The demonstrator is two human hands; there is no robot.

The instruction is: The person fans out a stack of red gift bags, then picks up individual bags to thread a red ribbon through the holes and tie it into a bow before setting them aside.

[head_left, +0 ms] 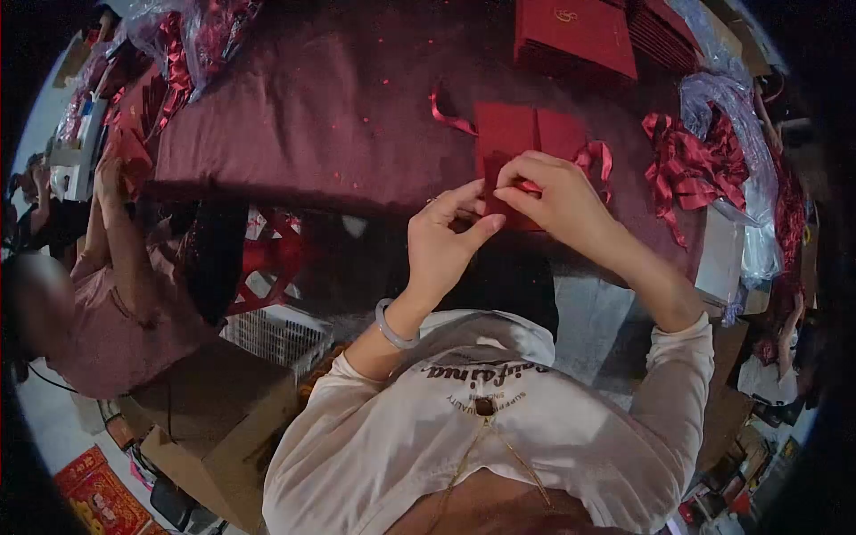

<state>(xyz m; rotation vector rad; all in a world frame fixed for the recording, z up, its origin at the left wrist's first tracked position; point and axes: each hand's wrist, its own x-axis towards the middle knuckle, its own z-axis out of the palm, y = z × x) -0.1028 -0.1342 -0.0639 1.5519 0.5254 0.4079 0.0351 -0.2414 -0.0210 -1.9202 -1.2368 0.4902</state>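
A red folded card (pixel 508 129) lies near the front edge of the table, with a crease or gap down its middle. My left hand (pixel 446 232), wearing a ring, grips the card's lower left edge, its fingers partly curled and the thumb reaching toward the card. Over the card's lower part, my right hand (pixel 557 196) is closed in a pinch on a red ribbon (pixel 530 186); most of that ribbon is hidden by the fingers. Ribbon loops (pixel 596 160) show to the right of the card, and a loose ribbon end (pixel 450 116) curls out at its upper left.
A dark red cloth covers the table (pixel 294 116), dotted with red scraps. Stacked red cards (pixel 575 40) stand at the back right. A heap of red ribbons (pixel 700 165) lies at the right beside clear plastic. At left, a co-worker (pixel 125 267) handles red pieces near a cardboard box (pixel 214 428).
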